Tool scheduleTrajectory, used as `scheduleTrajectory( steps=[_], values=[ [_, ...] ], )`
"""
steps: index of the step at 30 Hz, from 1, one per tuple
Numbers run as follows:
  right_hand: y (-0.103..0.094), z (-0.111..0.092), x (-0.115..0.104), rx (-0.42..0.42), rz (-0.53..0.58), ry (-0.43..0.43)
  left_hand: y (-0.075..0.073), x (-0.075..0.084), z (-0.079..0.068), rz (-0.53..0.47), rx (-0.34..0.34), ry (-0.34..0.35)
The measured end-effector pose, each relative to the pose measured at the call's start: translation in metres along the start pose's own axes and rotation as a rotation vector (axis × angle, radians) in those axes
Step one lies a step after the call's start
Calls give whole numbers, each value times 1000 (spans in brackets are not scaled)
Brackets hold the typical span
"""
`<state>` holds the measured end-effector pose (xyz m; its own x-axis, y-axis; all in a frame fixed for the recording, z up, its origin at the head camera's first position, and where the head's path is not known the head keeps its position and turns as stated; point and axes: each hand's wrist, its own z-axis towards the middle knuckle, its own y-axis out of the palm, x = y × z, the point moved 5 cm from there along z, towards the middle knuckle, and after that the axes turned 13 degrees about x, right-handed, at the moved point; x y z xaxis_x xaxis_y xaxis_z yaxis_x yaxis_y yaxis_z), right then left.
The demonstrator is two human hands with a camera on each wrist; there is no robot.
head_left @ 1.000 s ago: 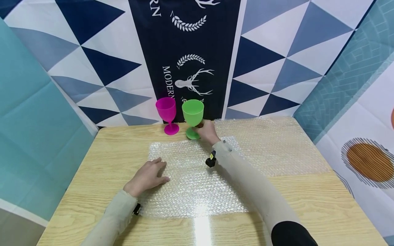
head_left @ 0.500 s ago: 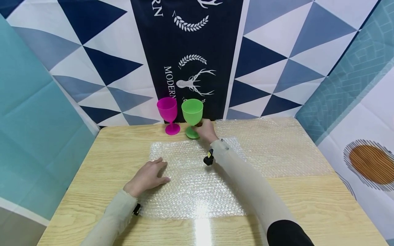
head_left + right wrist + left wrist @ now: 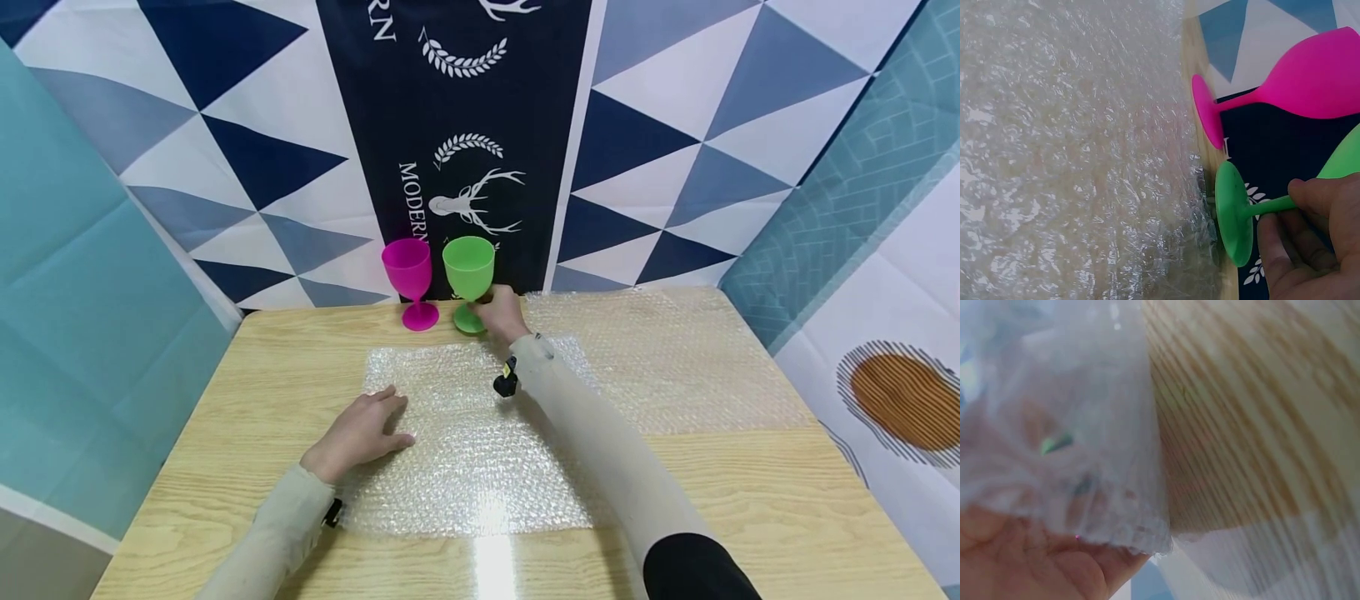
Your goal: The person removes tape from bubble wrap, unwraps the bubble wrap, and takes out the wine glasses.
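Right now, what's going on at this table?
A person's right hand pinches the stem of the green goblet, which stands at the far edge of the wooden table beside a pink goblet. The left hand rests flat on the bubble wrap sheet spread nearer the person.

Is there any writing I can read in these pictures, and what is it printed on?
"MODERN": white letters running downward on the dark blue banner, its end hidden behind the pink goblet.
"RN": end of another word, cut off at the banner's top edge.
The goblets, the bubble wrap and the table carry no writing.
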<state>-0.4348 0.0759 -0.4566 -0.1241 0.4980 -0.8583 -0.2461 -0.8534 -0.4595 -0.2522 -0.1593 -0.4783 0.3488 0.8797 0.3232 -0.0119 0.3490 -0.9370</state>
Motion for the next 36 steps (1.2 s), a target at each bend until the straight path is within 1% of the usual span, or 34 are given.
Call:
scheduleTrajectory(
  steps=[7, 13, 26, 31, 36],
  values=[
    [-1, 2, -5, 0, -30, -30, -1, 0, 0, -6, 12, 20],
    [2, 3, -2, -8, -55, -38, 0, 0, -1, -2, 14, 22],
    [5, 8, 5, 0, -59, -29, 0, 1, -1, -13, 9, 9],
    [9, 8, 8, -6, -79, -30, 0, 2, -1, -21, 6, 4],
    [14, 8, 8, -8, -68, -20, -1, 2, -1, -14, 7, 2]
  ],
)
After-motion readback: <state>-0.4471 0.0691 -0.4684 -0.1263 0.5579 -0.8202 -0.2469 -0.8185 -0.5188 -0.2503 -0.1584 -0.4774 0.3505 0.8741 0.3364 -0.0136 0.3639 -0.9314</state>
